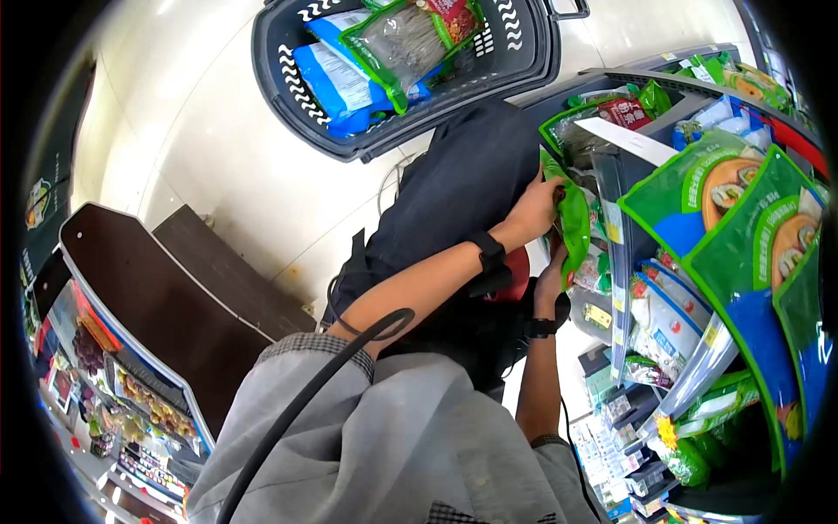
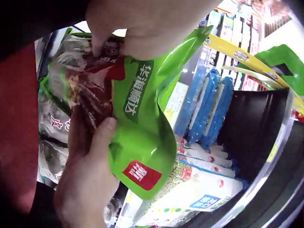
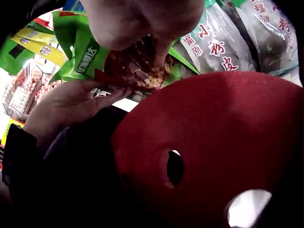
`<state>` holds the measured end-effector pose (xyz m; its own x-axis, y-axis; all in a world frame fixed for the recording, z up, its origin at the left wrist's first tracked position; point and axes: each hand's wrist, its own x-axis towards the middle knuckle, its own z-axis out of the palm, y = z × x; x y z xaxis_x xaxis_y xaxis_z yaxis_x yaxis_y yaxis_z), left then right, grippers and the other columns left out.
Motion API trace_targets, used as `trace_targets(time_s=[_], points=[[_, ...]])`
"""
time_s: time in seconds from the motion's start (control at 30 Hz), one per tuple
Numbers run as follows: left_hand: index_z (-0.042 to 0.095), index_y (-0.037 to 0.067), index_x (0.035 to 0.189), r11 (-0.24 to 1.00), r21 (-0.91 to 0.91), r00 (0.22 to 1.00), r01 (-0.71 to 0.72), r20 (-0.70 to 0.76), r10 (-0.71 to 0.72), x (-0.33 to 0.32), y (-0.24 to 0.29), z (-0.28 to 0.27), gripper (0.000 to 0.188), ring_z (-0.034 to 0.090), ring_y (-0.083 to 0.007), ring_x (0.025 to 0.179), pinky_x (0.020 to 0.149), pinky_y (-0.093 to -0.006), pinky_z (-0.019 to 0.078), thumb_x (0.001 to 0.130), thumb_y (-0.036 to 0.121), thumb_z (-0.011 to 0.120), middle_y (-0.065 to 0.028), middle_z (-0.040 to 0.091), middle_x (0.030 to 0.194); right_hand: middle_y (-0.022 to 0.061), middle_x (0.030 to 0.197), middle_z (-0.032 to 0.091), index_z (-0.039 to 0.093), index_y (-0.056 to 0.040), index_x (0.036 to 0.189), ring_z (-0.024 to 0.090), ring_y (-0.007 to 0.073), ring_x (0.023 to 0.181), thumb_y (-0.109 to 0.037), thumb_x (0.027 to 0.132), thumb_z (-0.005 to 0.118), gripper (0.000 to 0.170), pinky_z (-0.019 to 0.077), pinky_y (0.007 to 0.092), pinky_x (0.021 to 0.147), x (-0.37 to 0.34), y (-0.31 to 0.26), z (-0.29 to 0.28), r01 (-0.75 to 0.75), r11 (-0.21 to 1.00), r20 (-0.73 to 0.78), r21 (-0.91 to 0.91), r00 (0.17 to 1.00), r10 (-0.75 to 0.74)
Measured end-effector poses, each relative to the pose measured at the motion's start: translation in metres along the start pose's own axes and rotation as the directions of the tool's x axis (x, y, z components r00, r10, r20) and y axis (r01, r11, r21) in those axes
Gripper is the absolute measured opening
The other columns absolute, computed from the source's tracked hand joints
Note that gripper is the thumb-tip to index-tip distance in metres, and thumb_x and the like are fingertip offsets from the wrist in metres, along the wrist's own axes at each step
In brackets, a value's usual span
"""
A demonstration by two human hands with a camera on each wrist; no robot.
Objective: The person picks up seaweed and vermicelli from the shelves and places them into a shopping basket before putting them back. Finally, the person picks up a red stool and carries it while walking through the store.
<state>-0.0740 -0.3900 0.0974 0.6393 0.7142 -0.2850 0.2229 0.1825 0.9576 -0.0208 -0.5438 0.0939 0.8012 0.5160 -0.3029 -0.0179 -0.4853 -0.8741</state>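
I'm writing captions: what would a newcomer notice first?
Probably the green bag that both hands hold, right of centre in the head view. The black basket of blue and green packets at that view's top stands out too, as does the big red thing filling much of the right wrist view.

Bags in basket, shelves right, packet between hands
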Motion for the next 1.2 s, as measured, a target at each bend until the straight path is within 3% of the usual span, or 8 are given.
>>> trace_targets(time_s=[0.3, 0.53, 0.73, 0.97, 1.07, 1.13, 1.17, 1.2], points=[[0.007, 0.007, 0.139, 0.871, -0.4, 0.958, 0.285, 0.109, -0.264, 0.038, -0.025, 0.03, 0.073, 0.046, -0.0297, 0.117, 0.091, -0.033, 0.0391, 0.078, -0.006, 0.045, -0.0274, 0.041, 0.126, 0.0135, 0.126, 0.047, 0.039, 0.0043, 0.126, 0.046, 0.0223, 0.116, -0.031, 0.095, 0.043, 0.047, 0.0322, 0.0331, 0.101, 0.074, 0.007, 0.013, -0.08, 0.988, 0.026, 0.135, 0.997, 0.077], [0.02, -0.002, 0.135, 0.972, -0.115, 0.976, 0.205, 0.104, -0.193, 0.026, -0.047, 0.058, 0.067, 0.047, -0.0392, 0.112, 0.093, -0.0371, 0.0388, 0.073, -0.001, 0.047, -0.0277, 0.046, 0.121, 0.0152, 0.131, 0.042, 0.037, 0.0045, 0.129, 0.043, 0.0251, 0.119, -0.03, 0.093, 0.045, 0.051, 0.0293, 0.0327, 0.103, 0.121, -0.045, 0.042, -0.258, 0.955, -0.017, 0.145, 0.965, 0.263], [0.052, -0.006, 0.105, 0.93, -0.103, 0.922, 0.352, 0.209, -0.326, 0.021, -0.038, 0.047, 0.035, 0.055, -0.0369, 0.098, 0.082, -0.0399, 0.0427, 0.071, -0.001, 0.049, -0.0279, 0.056, 0.103, 0.0145, 0.127, 0.046, 0.04, 0.0036, 0.127, 0.045, 0.0226, 0.116, -0.028, 0.093, 0.045, 0.047, 0.0321, 0.0317, 0.1, 0.195, 0.019, 0.008, 0.208, 0.862, 0.021, -0.463, 0.974, -0.223], [0.058, -0.007, 0.082, 0.954, -0.048, 0.951, 0.297, 0.105, -0.291, 0.029, -0.027, 0.04, 0.017, 0.057, -0.0412, 0.086, 0.074, -0.043, 0.0456, 0.07, 0.0, 0.048, -0.0284, 0.059, 0.084, 0.0136, 0.122, 0.05, 0.043, 0.0025, 0.125, 0.047, 0.0198, 0.112, -0.026, 0.093, 0.046, 0.043, 0.0353, 0.0305, 0.096, 0.198, 0.034, 0.009, 0.31, 0.797, 0.134, -0.519, 0.95, -0.282], [0.059, -0.008, 0.083, 0.966, 0.021, 0.92, 0.258, 0.3, -0.252, 0.031, -0.004, 0.008, 0.019, 0.058, -0.0403, 0.085, 0.074, -0.0431, 0.0457, 0.075, 0.006, 0.048, -0.0283, 0.059, 0.084, 0.0133, 0.12, 0.051, 0.045, 0.002, 0.124, 0.047, 0.0185, 0.111, -0.025, 0.092, 0.046, 0.041, 0.0366, 0.03, 0.094, 0.167, 0.019, 0.026, 0.758, 0.355, 0.406, -0.548, 0.611, -0.68], [0.062, -0.003, 0.089, 0.994, 0.027, 0.924, 0.108, 0.366, -0.11, 0.025, 0.048, -0.055, 0.023, 0.06, -0.0375, 0.081, 0.072, -0.0406, 0.0469, 0.079, 0.015, 0.053, -0.0239, 0.061, 0.084, 0.013, 0.118, 0.052, 0.046, 0.0017, 0.123, 0.048, 0.0177, 0.109, -0.024, 0.092, 0.047, 0.04, 0.0376, 0.0296, 0.093, 0.147, 0.009, 0.038, 0.82, 0.397, 0.45, -0.412, 0.562, -0.694], [0.063, 0.001, 0.091, 0.998, -0.036, 0.964, 0.048, 0.262, -0.037, 0.022, 0.069, -0.089, 0.022, 0.061, -0.0335, 0.077, 0.07, -0.0381, 0.0476, 0.08, 0.018, 0.054, -0.0199, 0.062, 0.081, 0.011, 0.115, 0.055, 0.05, 0.0028, 0.118, 0.051, 0.0163, 0.105, -0.017, 0.09, 0.051, 0.035, 0.0409, 0.03, 0.091, 0.151, 0.047, 0.033, 0.135, 0.967, 0.263, -0.215, 0.962, -0.076], [0.063, 0.002, 0.09, 0.98, -0.132, 0.966, 0.152, 0.227, -0.12, 0.024, 0.093, -0.127, 0.021, 0.061, -0.0292, 0.075, 0.069, -0.0359, 0.0478, 0.079, 0.017, 0.056, -0.017, 0.062, 0.081, 0.0106, 0.109, 0.057, 0.05, 0.0039, 0.118, 0.053, 0.0167, 0.1, -0.018, 0.089, 0.05, 0.037, 0.0399, 0.0271, 0.088, 0.129, 0.034, 0.039, -0.033, 0.997, 0.337, 0.064, 0.941, 0.01]])
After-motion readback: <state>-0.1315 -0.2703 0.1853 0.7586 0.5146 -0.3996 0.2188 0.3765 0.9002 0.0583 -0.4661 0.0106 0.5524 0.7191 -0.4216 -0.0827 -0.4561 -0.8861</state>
